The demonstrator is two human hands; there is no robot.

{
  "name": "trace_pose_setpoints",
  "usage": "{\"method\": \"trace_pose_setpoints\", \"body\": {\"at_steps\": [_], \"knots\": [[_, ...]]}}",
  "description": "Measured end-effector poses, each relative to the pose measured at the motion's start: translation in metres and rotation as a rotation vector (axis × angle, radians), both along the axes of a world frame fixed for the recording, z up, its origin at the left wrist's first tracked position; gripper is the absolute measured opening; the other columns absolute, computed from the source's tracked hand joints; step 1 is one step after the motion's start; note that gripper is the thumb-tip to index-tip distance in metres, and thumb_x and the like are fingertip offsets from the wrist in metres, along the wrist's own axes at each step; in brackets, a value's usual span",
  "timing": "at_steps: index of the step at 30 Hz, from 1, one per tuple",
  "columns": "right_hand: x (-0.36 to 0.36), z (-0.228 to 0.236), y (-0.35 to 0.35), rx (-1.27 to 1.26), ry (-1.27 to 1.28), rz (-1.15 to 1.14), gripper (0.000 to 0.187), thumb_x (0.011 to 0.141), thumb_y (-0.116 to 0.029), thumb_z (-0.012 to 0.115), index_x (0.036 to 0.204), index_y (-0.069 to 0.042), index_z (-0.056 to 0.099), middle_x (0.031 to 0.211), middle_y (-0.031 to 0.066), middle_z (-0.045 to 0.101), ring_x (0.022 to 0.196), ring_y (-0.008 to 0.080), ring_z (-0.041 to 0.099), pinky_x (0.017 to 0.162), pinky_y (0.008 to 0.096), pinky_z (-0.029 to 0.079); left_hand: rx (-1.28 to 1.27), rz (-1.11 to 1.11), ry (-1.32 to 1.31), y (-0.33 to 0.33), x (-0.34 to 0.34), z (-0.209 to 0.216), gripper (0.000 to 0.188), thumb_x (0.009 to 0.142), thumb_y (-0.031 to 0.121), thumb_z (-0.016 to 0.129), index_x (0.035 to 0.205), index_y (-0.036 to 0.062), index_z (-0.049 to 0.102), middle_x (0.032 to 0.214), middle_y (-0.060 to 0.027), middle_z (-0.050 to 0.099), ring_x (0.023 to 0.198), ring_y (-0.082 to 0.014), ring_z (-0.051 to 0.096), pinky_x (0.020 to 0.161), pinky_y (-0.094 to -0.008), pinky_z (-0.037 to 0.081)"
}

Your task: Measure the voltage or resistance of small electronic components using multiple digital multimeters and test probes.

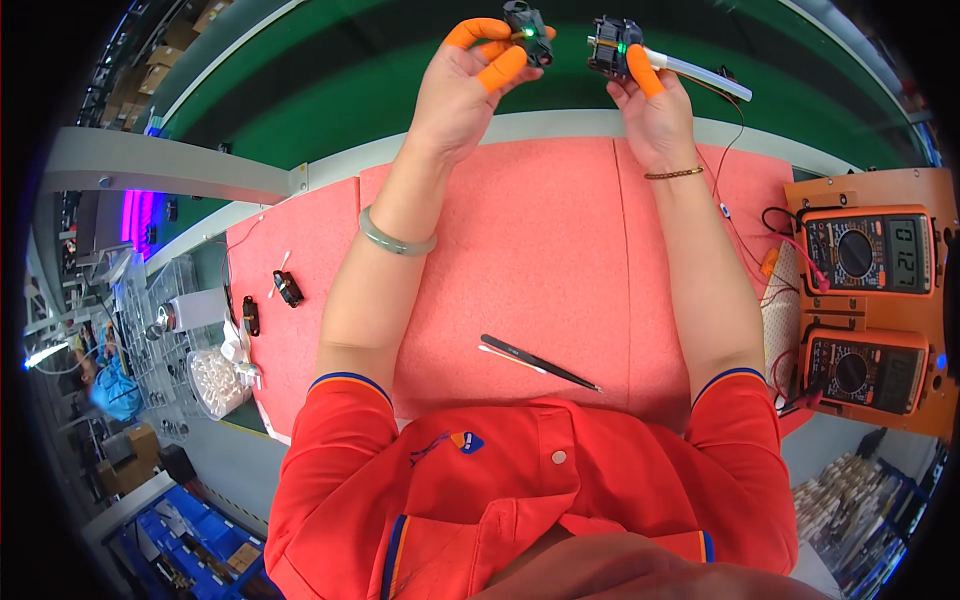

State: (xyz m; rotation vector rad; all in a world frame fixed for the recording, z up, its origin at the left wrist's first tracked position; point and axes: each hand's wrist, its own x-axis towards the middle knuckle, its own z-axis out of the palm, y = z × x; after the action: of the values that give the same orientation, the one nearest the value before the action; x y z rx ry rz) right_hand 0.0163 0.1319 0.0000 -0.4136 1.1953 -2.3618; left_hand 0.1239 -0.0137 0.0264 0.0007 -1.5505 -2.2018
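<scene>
Both arms stretch forward over a pink foam mat (510, 240), and orange finger cots cover several fingertips. Between the fingers and thumb of my left hand (462, 90) is a small black electronic module (530, 35) with a green light glowing on it. My right hand (655, 115) grips a second black module (612, 48), also lit green, with its thumb against the side. From that hand a white translucent stick (710, 80) points out to the right, and a thin wire runs down beside the wrist. The two modules are held apart, over the green surface past the mat.
Black tweezers (540, 361) lie on the mat beside a thin white swab. At left are two small black parts (288, 288) and a tub of white bits (218, 384). Two orange multimeters (868, 252) stand at right with leads attached. A green belt (340, 85) runs across the back.
</scene>
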Motion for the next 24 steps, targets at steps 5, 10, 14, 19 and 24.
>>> {"method": "trace_pose_setpoints", "body": {"at_steps": [5, 10, 14, 19, 24], "knots": [[-0.002, -0.007, 0.000, 0.033, -0.082, -0.025, 0.019, 0.082, -0.011, 0.048, 0.101, -0.006, 0.046, 0.093, 0.0039, 0.051, 0.082, 0.0159, 0.049, 0.069, 0.0272, 0.042, 0.202, -0.276, 0.120, 0.004, 0.004, 0.004, 0.038, 0.080, 0.007, 0.051, 0.114, 0.0032, 0.036, 0.106, -0.0180, 0.049, 0.089, -0.0218, 0.053, 0.078, -0.0263, 0.045], [-0.004, -0.009, -0.002, 0.041, -0.051, -0.025, 0.019, 0.083, -0.012, 0.048, 0.100, -0.006, 0.046, 0.092, 0.0037, 0.051, 0.081, 0.0150, 0.049, 0.069, 0.0265, 0.042, 0.563, -0.346, 0.114, 0.007, 0.002, 0.001, 0.040, 0.079, 0.009, 0.052, 0.115, 0.0030, 0.036, 0.107, -0.0189, 0.048, 0.089, -0.0216, 0.053, 0.079, -0.0263, 0.045], [-0.003, -0.013, -0.004, 0.051, -0.010, -0.027, 0.019, 0.082, -0.013, 0.048, 0.100, -0.006, 0.048, 0.092, 0.0033, 0.051, 0.079, 0.0142, 0.050, 0.068, 0.0257, 0.042, 0.626, -0.283, 0.072, 0.005, -0.002, -0.005, 0.040, 0.080, 0.010, 0.050, 0.116, 0.0022, 0.035, 0.105, -0.0178, 0.049, 0.086, -0.0224, 0.054, 0.079, -0.0267, 0.045], [-0.004, -0.015, -0.001, 0.059, -0.002, -0.015, 0.019, 0.082, -0.012, 0.050, 0.100, -0.006, 0.048, 0.091, 0.0033, 0.052, 0.078, 0.0138, 0.051, 0.067, 0.0255, 0.043, -0.516, 0.241, -0.396, -0.009, -0.004, -0.014, 0.035, 0.080, 0.015, 0.051, 0.112, 0.0048, 0.044, 0.099, -0.0148, 0.054, 0.082, -0.0200, 0.056, 0.076, -0.0270, 0.045], [0.004, -0.007, -0.002, 0.165, 0.055, -0.029, 0.020, 0.080, -0.009, 0.051, 0.099, -0.004, 0.049, 0.089, 0.0045, 0.053, 0.077, 0.0127, 0.052, 0.061, 0.0238, 0.045, -1.276, 0.541, -0.682, -0.027, -0.004, -0.024, 0.040, 0.072, 0.024, 0.059, 0.107, 0.0059, 0.050, 0.092, -0.0163, 0.056, 0.078, -0.0238, 0.056, 0.072, -0.0306, 0.044]]}}
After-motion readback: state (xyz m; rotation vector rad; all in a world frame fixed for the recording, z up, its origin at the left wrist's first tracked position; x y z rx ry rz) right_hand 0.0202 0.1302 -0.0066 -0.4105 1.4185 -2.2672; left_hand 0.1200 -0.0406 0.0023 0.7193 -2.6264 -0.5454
